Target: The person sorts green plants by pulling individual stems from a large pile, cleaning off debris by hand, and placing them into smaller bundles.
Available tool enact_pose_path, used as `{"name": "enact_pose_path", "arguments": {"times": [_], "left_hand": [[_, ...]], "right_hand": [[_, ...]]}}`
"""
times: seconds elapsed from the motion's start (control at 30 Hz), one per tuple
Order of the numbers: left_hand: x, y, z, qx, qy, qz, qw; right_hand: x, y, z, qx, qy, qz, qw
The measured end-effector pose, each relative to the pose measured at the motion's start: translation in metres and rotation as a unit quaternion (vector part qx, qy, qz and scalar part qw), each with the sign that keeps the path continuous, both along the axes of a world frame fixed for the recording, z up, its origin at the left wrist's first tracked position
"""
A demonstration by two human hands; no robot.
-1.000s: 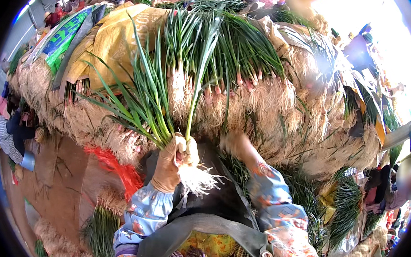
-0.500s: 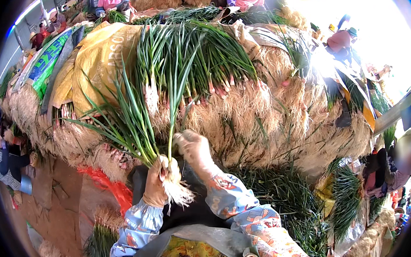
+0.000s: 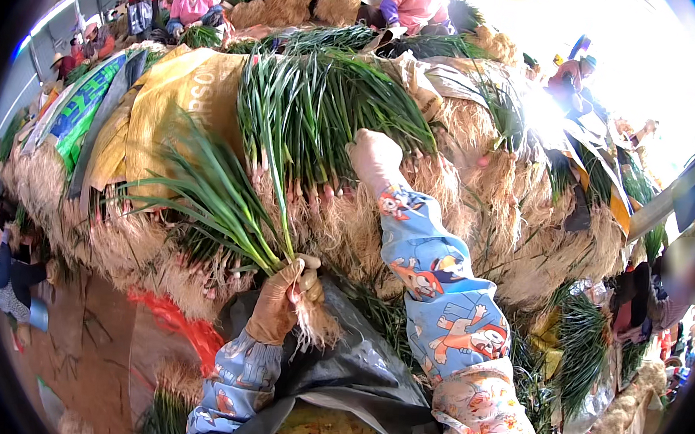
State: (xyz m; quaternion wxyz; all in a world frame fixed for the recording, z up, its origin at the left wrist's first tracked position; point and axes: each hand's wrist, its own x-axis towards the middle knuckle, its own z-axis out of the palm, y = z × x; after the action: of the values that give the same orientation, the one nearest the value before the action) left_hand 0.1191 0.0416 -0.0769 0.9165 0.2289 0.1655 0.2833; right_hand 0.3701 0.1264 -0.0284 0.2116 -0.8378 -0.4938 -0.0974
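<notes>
My left hand (image 3: 277, 302) is closed low in the middle around a small bunch of green garlic (image 3: 243, 230). The long leaves fan up and left, and the pale roots (image 3: 315, 326) hang below my fingers. Farther forward, my right hand (image 3: 376, 161) is at the right part of a row of green garlic (image 3: 302, 111) laid on top of the heap. Its fingers are curled in among the leaves and stems; what they grip, if anything, is hidden. Patterned blue sleeves cover both forearms.
A long heap with matted roots (image 3: 475, 217) crosses in front of me, partly covered by a yellow woven sack (image 3: 184, 88). Dark sheeting (image 3: 355, 353) covers my lap. Loose green leaves (image 3: 532, 387) lie at right, red plastic (image 3: 186, 326) at left. Several people sit around.
My right hand has moved from beside the held bunch, forward and right, to the row on the heap. My left hand keeps its hold and has shifted slightly right.
</notes>
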Motion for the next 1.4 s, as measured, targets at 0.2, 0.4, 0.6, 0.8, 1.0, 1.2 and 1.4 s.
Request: {"name": "enact_pose_path", "arguments": {"times": [0.2, 0.4, 0.6, 0.8, 1.0, 1.2, 1.4], "left_hand": [[-0.002, 0.016, -0.018, 0.134, 0.129, 0.076, 0.980], [0.006, 0.005, -0.023, 0.075, 0.035, 0.074, 0.994], [-0.009, -0.016, 0.000, -0.054, -0.109, 0.014, 0.992], [-0.009, -0.030, -0.022, -0.053, -0.120, -0.024, 0.991], [-0.014, -0.026, -0.022, 0.057, 0.004, 0.041, 0.998], [-0.032, -0.026, 0.025, 0.059, -0.169, 0.032, 0.983], [-0.035, 0.003, 0.033, 0.060, -0.091, 0.100, 0.989]], "right_hand": [[-0.079, -0.083, -0.025, 0.109, 0.207, 0.185, 0.954], [-0.111, -0.099, -0.048, 0.234, 0.587, 0.006, 0.775], [-0.034, -0.153, -0.173, -0.058, 0.296, 0.398, 0.867], [-0.083, -0.140, -0.023, 0.035, 0.701, 0.206, 0.682], [-0.127, -0.107, -0.061, 0.148, 0.597, 0.119, 0.780], [-0.046, -0.128, -0.126, -0.073, 0.303, 0.079, 0.947], [0.019, -0.110, 0.008, -0.084, 0.075, -0.017, 0.993]]}}
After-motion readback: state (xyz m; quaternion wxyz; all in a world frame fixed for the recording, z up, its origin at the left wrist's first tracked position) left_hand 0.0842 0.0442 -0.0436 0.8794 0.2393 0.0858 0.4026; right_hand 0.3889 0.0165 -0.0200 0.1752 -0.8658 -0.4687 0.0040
